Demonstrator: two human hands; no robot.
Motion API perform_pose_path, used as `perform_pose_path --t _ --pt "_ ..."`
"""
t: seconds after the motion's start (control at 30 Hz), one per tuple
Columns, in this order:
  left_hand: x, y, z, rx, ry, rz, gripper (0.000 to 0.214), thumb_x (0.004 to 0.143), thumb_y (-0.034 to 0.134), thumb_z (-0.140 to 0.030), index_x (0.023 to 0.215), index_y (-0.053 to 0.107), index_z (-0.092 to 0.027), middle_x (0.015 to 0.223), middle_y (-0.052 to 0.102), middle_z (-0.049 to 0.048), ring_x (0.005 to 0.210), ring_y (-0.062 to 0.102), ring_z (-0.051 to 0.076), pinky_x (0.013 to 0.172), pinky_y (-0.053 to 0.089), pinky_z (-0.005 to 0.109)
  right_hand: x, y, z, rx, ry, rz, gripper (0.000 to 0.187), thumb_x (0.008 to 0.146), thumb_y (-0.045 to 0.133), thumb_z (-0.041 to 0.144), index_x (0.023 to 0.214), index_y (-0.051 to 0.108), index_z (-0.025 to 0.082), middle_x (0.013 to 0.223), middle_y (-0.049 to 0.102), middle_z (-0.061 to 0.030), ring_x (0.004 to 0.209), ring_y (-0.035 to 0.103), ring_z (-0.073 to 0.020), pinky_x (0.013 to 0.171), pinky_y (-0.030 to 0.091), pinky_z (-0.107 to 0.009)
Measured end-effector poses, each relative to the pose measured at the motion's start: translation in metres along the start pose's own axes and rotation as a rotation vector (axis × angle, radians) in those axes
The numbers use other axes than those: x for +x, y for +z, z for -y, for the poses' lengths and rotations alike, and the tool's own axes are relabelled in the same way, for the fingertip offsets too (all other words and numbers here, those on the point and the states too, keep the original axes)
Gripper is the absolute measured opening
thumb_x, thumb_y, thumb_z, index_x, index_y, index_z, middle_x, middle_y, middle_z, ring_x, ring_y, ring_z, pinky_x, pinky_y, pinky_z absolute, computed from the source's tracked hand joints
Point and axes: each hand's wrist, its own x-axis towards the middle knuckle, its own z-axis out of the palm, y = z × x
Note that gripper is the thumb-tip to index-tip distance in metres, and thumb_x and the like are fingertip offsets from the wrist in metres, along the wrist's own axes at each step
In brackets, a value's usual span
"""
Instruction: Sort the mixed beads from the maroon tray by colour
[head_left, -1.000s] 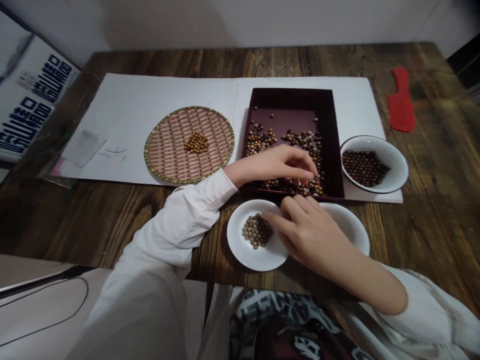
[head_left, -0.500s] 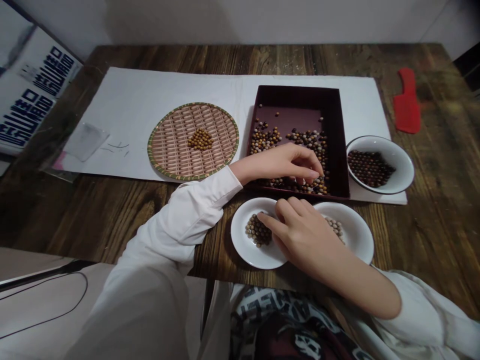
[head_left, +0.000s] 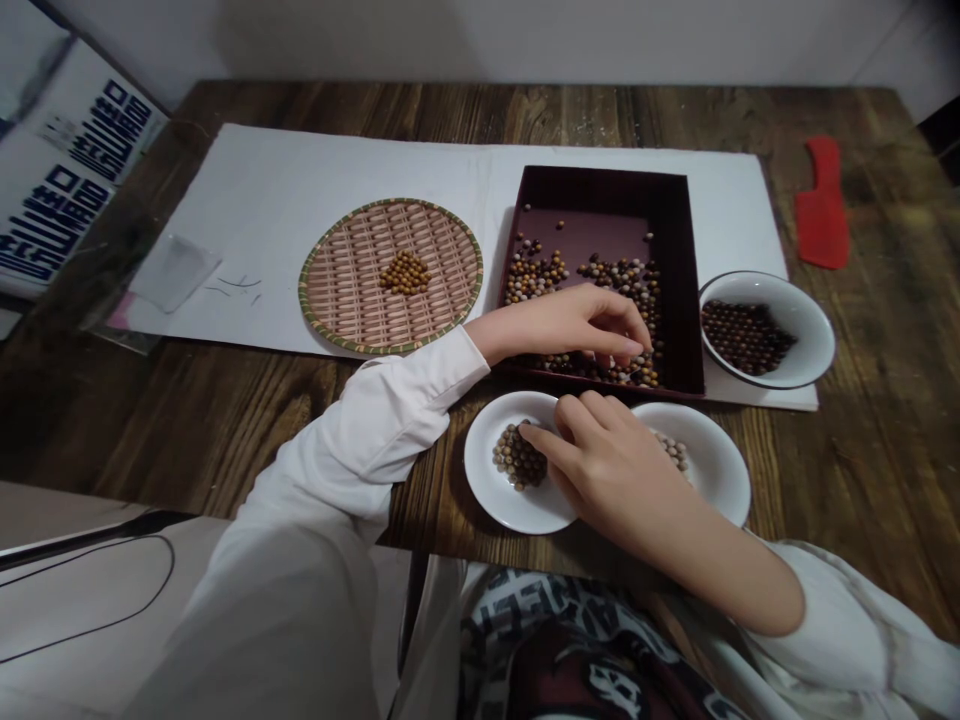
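Fingers of the left hand [head_left: 585, 322] are loosely curled over the near part of a dark maroon box [head_left: 600, 233], above mixed beads [head_left: 538, 275]; whether a bead is pinched cannot be told. Right hand [head_left: 604, 460] is held over the adjoining sides of two white dishes, index finger extended to the grey-brown beads [head_left: 517, 458] in the left dish [head_left: 525, 512], other fingers bent; contact and grasp cannot be determined. Pale beads [head_left: 675, 450] are partly hidden by it in the right dish [head_left: 718, 470]. Dark brown beads [head_left: 748, 335] are contained in a white bowl [head_left: 811, 345], right of the box. Golden-brown beads [head_left: 405, 272] are grouped on a round woven tray [head_left: 341, 285], left of the box. A red scraper [head_left: 823, 215] is placed at far right on the wooden table [head_left: 225, 430].
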Motion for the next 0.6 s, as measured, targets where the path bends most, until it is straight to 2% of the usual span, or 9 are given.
perform_pose_path --t 0.4,0.6 --pt "0.0011 -0.0007 0.0028 0.008 -0.002 -0.004 0.01 0.085 0.063 -0.017 0.092 0.067 -0.011 0.078 0.068 0.0013 0.072 0.063 0.008 0.068 0.049 0.023 0.0002 -0.0051 0.0036 0.045 -0.032 -0.04 0.024 0.091 0.049 0.014 0.102 0.07 0.015 0.081 0.056 -0.0081 0.073 0.039 -0.0226 0.066 0.028 -0.035" --pt "0.0012 -0.0004 0.0023 0.018 0.006 -0.009 0.01 0.084 0.064 -0.016 0.091 0.068 -0.011 0.077 0.069 0.0017 0.074 0.063 0.009 0.067 0.049 0.022 0.0003 -0.0081 0.0031 0.08 -0.077 -0.076 0.023 0.091 0.047 0.012 0.085 0.068 0.016 0.076 0.057 -0.0064 0.072 0.039 -0.0214 0.067 0.028 -0.034"
